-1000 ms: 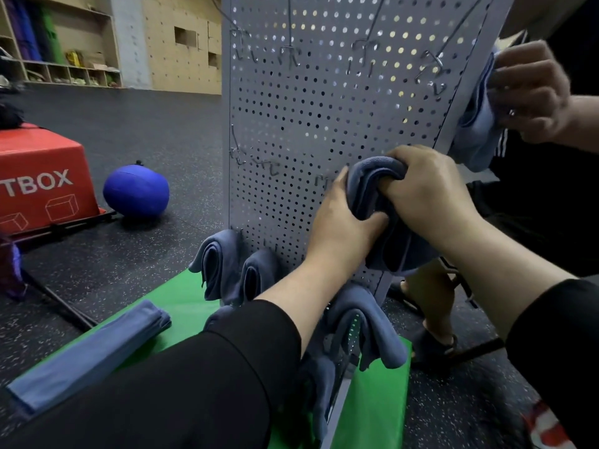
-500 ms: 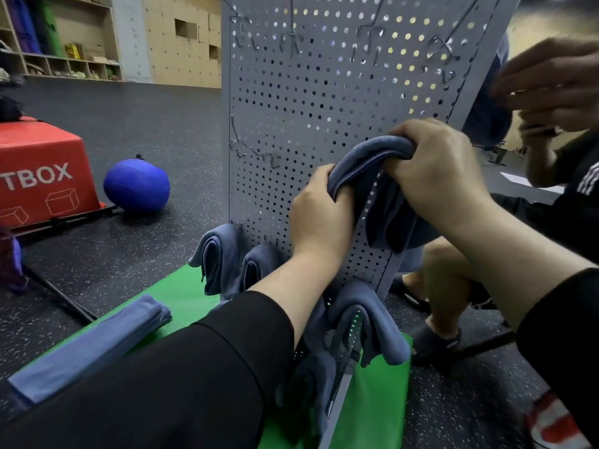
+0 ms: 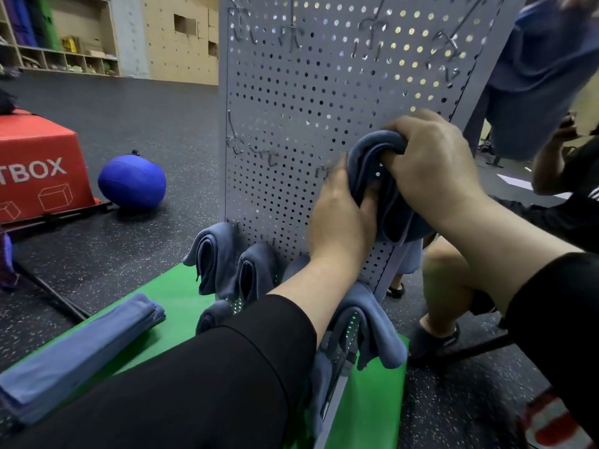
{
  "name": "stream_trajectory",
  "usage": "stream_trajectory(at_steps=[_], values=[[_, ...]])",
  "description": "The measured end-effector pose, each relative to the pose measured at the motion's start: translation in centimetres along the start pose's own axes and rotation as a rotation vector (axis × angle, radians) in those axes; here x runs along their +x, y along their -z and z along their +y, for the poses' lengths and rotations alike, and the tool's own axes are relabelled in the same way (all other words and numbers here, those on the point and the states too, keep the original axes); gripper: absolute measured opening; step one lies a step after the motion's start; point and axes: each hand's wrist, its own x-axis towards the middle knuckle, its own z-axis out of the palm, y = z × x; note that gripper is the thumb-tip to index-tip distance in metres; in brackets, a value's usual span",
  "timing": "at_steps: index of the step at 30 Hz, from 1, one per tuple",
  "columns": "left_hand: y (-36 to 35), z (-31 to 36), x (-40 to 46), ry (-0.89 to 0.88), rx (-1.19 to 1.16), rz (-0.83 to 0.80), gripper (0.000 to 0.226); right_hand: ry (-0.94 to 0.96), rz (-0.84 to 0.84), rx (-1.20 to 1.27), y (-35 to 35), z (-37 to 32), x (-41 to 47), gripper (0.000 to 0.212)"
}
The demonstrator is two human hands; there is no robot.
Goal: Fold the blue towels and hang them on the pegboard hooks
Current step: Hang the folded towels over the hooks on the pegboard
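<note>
Both hands work at the right edge of the upright grey pegboard (image 3: 301,102), roughly at the 3 o'clock side of the view. The right hand (image 3: 431,170) has its grip curled tight over the top fold of a folded blue towel (image 3: 379,176), fingers tucked under the roll, with the cloth hanging down past the board's edge. The left hand (image 3: 340,215) presses flat against the board just beside it, thumb pinching the towel's near side.

Along the board's lower rows, from 7 to 6 o'clock, three more folded towels already hang: one at the left edge (image 3: 210,254), one beside it (image 3: 256,270), and a larger one (image 3: 366,322) below the left forearm. A fourth folded towel (image 3: 77,358) lies flat on the green mat (image 3: 175,296) at 8 o'clock, well apart from the board.

Bare wire hooks (image 3: 376,30) stand along the top row at 12 o'clock, and a few more (image 3: 259,153) in the middle row left of the hands; the panel between them is open.

Right of the board's edge the room is crowded: another person's knee (image 3: 447,273) sits close at 4 o'clock, and that person holds up a blue cloth (image 3: 538,76) at 2 o'clock. Leftward, the dark floor (image 3: 146,118) is open apart from a blue ball (image 3: 133,181) and a red box (image 3: 39,170) at 9 o'clock.
</note>
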Motion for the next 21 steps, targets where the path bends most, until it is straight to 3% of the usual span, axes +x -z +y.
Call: stream_trajectory(at_steps=[9,17,19,21], values=[[-0.7,-1.3,1.2,0.026,0.036,0.049,0.035,0.021,-0.125,-0.015,-0.5,1.3,-0.9,0.026],[-0.1,-3.1,1.5,-0.037,0.006,-0.121,0.016,-0.014,-0.166,-0.006,-0.9,1.8,-2.7,0.028],[-0.1,-3.3,1.1,0.005,-0.003,-0.170,0.008,-0.028,-0.172,0.010,-0.7,1.8,-3.5,0.036],[0.1,-3.4,0.8,0.039,-0.019,-0.214,0.014,-0.042,-0.184,0.032,-0.7,1.6,-4.1,0.048]])
